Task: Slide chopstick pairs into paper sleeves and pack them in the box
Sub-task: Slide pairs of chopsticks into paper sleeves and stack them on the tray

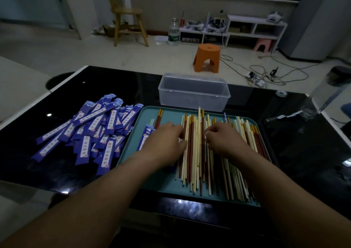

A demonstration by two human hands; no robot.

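As left hand (pixel 167 139) and right hand (pixel 226 138) touch chopsticks (pixel 195 158), sleeves (pixel 91 131) lie nearby.

The person's left hand (pixel 167 139) and right hand (pixel 226 137) are bare, with short pale nails on the fingers (pixel 208 133), and the left forearm (pixel 106 187) and right forearm (pixel 275 181) are bare to the frame's lower edge

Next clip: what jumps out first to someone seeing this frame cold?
The left hand and right hand rest on a dense spread of red and pale chopsticks lying on a teal tray at the near table edge. Left of the tray, a heap of purple paper sleeves stands out against the black table. A clear plastic box sits just behind the tray.
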